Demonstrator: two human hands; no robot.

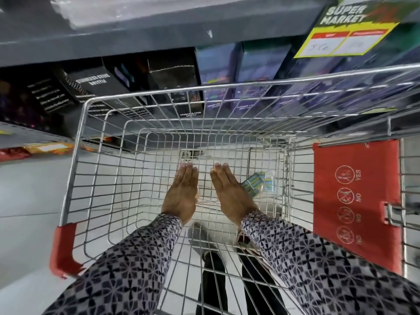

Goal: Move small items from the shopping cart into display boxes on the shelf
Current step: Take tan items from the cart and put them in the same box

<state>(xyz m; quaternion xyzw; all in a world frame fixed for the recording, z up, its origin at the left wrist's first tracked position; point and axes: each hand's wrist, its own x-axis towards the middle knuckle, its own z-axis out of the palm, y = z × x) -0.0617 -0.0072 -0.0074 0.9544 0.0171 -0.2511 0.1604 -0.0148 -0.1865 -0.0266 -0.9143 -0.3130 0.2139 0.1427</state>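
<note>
I look down into a wire shopping cart (77, 142). Both my arms reach inside it in patterned sleeves. My left hand (181, 192) is flat, palm down, fingers straight and together, holding nothing. My right hand (229, 192) lies beside it in the same flat pose, also holding nothing. A bundle of small green-and-blue striped packets (256, 184) rests on the cart floor just right of my right hand, partly hidden behind it. Whether the hand touches them I cannot tell.
A shelf with dark boxes marked "stainless steel bottle" (91, 87) and bluish boxes (216, 64) stands beyond the cart. A supermarket price sign (345, 35) hangs top right. A red child-seat flap (354, 194) is on the cart's right, a red corner guard (63, 248) at left.
</note>
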